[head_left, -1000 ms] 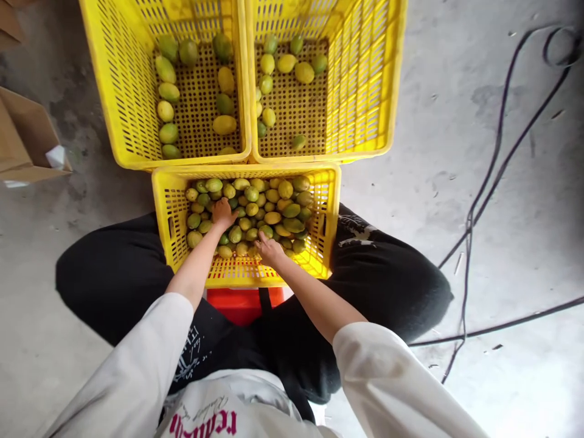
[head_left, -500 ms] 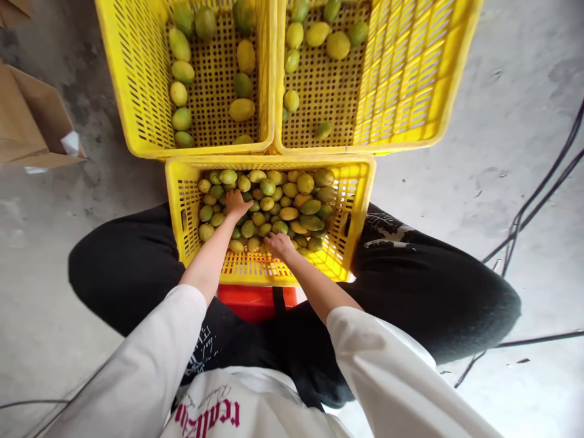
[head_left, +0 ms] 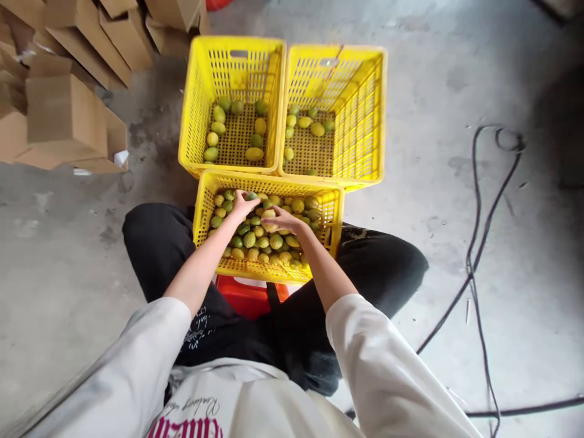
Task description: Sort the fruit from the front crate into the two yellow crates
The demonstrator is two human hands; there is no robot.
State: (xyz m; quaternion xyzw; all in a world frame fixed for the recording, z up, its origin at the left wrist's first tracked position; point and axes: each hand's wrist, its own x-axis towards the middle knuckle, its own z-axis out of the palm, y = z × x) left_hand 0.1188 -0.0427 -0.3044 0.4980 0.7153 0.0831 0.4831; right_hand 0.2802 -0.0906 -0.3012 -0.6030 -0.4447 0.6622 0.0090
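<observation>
Over grey concrete floor (head_left: 433,188), now cups a pale yellow fruit (head_left: 269,223) in the right grip (head_left: 288,220), closed around it above the near crate (head_left: 264,271); curls the left grip (head_left: 242,205) by a green fruit (head_left: 250,196), can't tell if holding. Probably firm, light, slightly slippery: take around the middle.

Through the head view, I see the left hand's grip (head_left: 244,205) on a green fruit (head_left: 250,196) and the right hand's grip (head_left: 287,221) on a yellow fruit (head_left: 268,221) above a crate (head_left: 338,222) of heaped fruits (head_left: 249,239), two sparser yellow crates (head_left: 260,67) just beyond.
</observation>
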